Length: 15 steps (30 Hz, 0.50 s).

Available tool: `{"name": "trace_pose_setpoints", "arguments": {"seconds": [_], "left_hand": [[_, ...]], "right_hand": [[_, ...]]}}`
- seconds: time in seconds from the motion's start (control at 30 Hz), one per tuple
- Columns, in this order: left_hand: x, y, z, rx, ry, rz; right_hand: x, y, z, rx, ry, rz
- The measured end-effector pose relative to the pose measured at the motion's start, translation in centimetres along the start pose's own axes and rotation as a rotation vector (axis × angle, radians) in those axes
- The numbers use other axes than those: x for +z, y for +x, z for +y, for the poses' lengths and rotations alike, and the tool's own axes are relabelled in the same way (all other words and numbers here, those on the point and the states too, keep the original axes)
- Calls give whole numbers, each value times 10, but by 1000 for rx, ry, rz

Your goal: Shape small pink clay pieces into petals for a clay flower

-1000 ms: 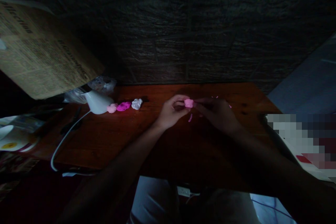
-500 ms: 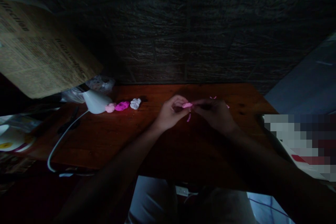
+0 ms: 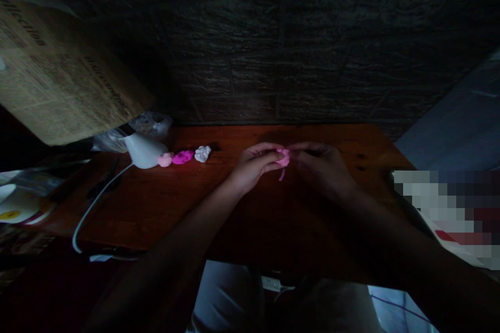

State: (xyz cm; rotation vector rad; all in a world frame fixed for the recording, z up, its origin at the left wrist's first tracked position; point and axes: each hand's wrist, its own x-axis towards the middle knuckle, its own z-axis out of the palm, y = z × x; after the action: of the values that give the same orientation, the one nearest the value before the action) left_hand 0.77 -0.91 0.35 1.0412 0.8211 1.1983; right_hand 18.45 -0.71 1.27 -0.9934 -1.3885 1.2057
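The pink clay piece (image 3: pixel 284 156) is turning from edge-on to a bunched, more upright shape, the left thumb now crossing it. It is lying right of the white clay lump (image 3: pixel 202 154), its long axis pointing roughly wallward. The left hand (image 3: pixel 253 167), nearer that lump, is gripping it; the right hand (image 3: pixel 323 167) is curling at its farther side, grip unclear. Desk (image 3: pixel 224 148) surface is stretching rightward from the lump, its right edge lying beyond both hands.

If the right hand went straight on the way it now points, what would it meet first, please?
Most likely the pink lump in the left hand, directly ahead of the right hand; whether they already touch is hard to tell.
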Motion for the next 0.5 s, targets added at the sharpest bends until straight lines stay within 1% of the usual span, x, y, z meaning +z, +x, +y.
{"name": "trace_pose_setpoints", "arguments": {"seconds": [0.13,0.3,0.4,0.5], "left_hand": [[-1,0,2,19,-3,-9],[-9,2,-2,72,43,19],[-10,2,-3,80,44,30],[-8,2,-3,109,87,19]], "right_hand": [[0,-2,-1,-13,25,24],[-4,-1,2,-16,-15,-28],[-5,-2,1,-28,-87,-68],[-4,-3,-4,-59,-220,-128]]}}
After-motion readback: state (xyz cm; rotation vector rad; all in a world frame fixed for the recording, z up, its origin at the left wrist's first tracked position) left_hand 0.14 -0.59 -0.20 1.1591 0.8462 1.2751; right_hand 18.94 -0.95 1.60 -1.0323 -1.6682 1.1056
